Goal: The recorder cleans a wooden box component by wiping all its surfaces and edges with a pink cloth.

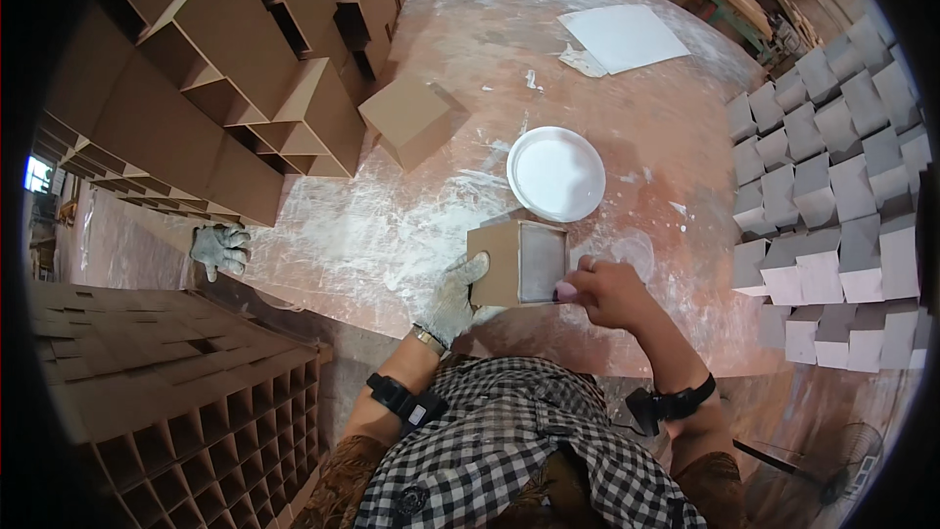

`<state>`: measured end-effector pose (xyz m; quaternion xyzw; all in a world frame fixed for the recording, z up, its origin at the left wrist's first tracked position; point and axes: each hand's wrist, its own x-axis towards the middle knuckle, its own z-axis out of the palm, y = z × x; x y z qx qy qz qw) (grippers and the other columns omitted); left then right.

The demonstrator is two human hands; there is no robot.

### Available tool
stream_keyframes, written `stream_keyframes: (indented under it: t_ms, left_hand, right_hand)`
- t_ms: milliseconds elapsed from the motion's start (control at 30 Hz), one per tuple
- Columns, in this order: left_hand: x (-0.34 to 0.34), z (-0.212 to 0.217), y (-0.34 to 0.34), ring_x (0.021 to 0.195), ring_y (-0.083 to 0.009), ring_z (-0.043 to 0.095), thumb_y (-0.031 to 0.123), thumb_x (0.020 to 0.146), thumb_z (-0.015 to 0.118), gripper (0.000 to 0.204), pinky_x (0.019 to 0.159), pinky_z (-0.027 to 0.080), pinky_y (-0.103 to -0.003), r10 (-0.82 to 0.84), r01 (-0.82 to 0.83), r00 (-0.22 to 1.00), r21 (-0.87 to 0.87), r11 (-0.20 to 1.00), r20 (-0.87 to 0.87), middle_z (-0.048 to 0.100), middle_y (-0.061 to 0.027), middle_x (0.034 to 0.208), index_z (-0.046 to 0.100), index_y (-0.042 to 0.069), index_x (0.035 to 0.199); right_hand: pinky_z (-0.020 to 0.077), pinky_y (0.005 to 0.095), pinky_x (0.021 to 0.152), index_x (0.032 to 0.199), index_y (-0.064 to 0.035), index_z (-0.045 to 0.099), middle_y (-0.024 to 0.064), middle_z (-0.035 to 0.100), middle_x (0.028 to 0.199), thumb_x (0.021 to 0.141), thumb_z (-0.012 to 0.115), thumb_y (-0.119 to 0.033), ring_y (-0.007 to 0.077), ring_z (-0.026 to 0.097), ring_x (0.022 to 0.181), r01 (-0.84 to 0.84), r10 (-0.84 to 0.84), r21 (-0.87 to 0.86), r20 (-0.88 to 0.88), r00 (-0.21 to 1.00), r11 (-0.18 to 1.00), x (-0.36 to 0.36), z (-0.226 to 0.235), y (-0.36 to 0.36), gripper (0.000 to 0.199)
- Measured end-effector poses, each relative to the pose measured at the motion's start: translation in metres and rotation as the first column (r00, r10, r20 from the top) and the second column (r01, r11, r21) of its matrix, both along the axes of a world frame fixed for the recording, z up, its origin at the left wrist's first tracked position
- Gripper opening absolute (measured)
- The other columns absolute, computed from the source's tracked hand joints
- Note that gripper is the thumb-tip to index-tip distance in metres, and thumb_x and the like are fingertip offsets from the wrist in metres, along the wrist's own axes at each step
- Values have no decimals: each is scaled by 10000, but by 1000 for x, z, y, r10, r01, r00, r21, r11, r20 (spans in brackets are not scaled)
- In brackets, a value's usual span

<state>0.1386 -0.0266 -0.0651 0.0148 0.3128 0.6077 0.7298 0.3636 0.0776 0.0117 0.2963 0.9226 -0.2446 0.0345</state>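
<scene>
My left hand, in a pale work glove, grips a small brown fibreboard box over the near edge of the table. The box's right part looks greyish white inside a thin frame; whether it is a hollow or a coated face, I cannot tell. At its lower right corner is my bare right hand, fingers pinched together around something small and pinkish that I cannot make out. Just beyond the box stands a round white dish with white contents. A closed brown box sits farther left.
Open brown boxes are stacked high at the left. Grey-and-white blocks form a wall at the right. White sheets lie at the back. A glove rests on the left edge, above stacked brown compartments. White smears mark the tabletop.
</scene>
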Motion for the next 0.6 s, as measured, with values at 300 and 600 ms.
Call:
stream_keyframes:
  t_ms: [300,600]
  left_hand:
    - [2,-6,-1,973,-187,613,220,912,545,395,815,548,-319,19,-21,997,-29,999,-72,587,-95,1123,476,13,1242]
    - [7,0,4,951,-176,619,212,915,544,360,798,549,-292,26,-27,996,-17,999,-80,602,-94,1088,502,12,1211]
  right_hand:
    - [466,428,699,913,-63,629,164,611,816,782,580,-244,356,593,786,438,-447,-89,-173,878,894,-31,-22,11,229]
    - [460,428,709,812,-25,623,181,605,788,766,576,-281,364,581,775,440,-498,-336,-108,860,833,-22,-5,-32,265]
